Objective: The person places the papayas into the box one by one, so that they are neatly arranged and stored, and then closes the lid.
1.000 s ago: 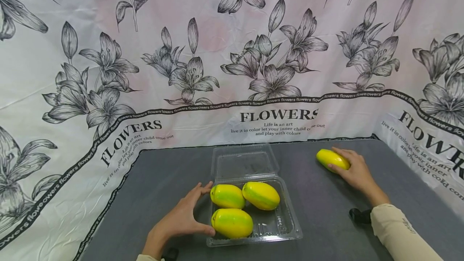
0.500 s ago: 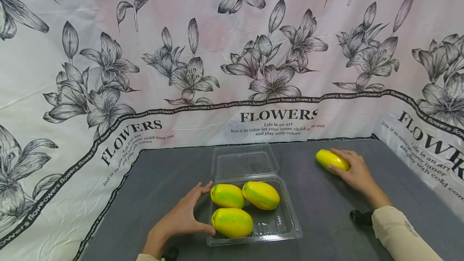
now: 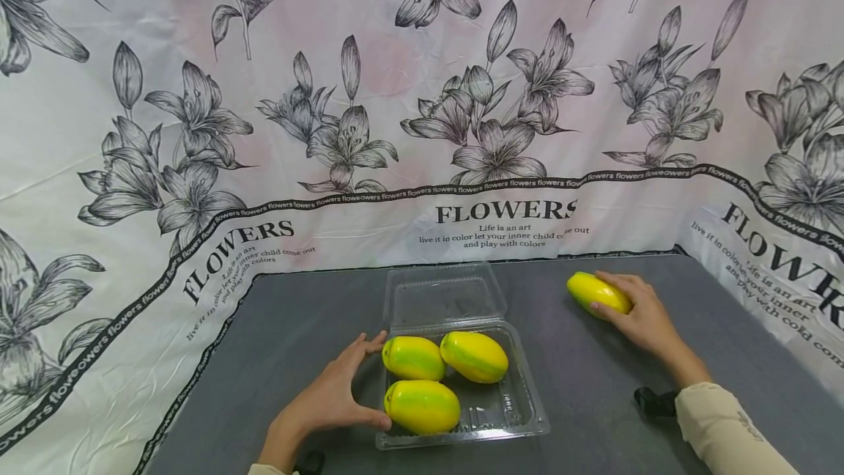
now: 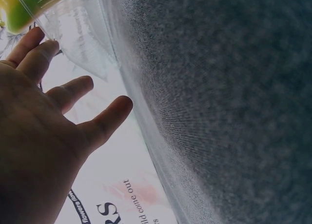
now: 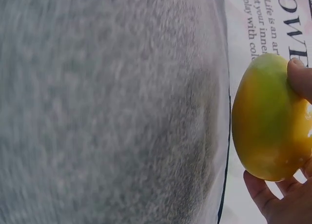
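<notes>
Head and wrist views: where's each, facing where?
Head: on the head, facing forward and down at clamshell container; left hand, right hand, sleeves show.
Left wrist: on that wrist, facing that hand and printed backdrop.
Right wrist: on that wrist, facing that hand gripping a yellow-green fruit.
Head and right wrist share that fruit.

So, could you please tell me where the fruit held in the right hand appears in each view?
Head: right of centre, the held fruit is in the right hand.
Left wrist: not in it; the yellow-green patch at top left is another fruit.
Right wrist: at the right edge, about mid-height, between thumb and fingers.
Shared landmark: the printed cloth, its lettering visible in all three.
</notes>
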A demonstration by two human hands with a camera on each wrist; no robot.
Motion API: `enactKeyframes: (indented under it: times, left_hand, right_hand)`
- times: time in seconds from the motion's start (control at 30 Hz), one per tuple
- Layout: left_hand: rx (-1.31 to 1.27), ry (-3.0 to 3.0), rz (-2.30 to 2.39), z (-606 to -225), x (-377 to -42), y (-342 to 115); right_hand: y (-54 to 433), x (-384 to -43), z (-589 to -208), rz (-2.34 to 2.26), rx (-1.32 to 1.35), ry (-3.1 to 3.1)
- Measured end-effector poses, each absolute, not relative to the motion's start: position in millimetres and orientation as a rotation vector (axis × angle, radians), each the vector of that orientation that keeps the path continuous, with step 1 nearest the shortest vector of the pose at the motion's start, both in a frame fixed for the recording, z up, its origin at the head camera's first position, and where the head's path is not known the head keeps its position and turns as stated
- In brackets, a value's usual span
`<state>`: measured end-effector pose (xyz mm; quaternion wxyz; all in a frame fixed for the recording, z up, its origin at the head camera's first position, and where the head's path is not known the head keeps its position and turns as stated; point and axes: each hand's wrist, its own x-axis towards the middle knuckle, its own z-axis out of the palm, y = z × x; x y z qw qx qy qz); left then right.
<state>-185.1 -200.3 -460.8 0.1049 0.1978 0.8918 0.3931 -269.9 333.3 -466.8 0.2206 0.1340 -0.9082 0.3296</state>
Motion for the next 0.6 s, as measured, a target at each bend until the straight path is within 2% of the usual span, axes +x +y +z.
enactKeyframes:
  times: [0.6]
  left_hand:
    - [0.571, 2.623, 1.160, -460, -185, -200]
  right_hand:
    - [310, -258, -459, 0.961, 0.413, -2.462]
